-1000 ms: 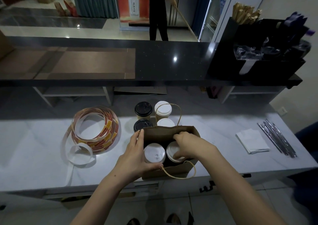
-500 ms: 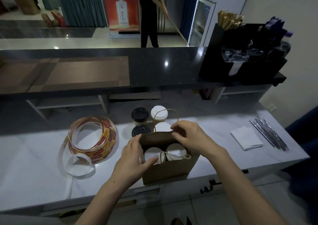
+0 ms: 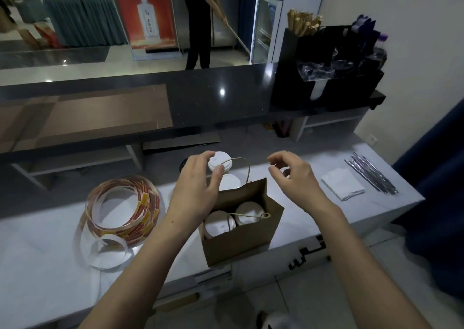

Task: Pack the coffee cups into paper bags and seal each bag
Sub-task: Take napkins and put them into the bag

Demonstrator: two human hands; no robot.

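Observation:
An open brown paper bag (image 3: 241,235) stands at the front edge of the white counter (image 3: 45,248). Inside it are two white-lidded coffee cups (image 3: 219,225) (image 3: 247,211), and its near handle lies across them. Two more white-lidded cups (image 3: 221,159) (image 3: 229,182) stand just behind the bag, and a black-lidded cup (image 3: 182,164) peeks out beside my left hand. My left hand (image 3: 195,193) hovers over the bag's rear left corner, fingers loosely curled, holding nothing. My right hand (image 3: 293,178) hovers right of the bag, fingers loosely curled and empty.
A loose coil of sticker tape (image 3: 123,210) lies left of the bag. Folded napkins (image 3: 342,186) and several wrapped straws (image 3: 371,175) lie at the right. A raised dark counter (image 3: 200,97) carries a black organizer (image 3: 326,77). Beyond it a person (image 3: 200,22) sweeps.
Both hands have let go of the bag's rim and risen above it. The right hand moved out to the right. The bag stands open on its own.

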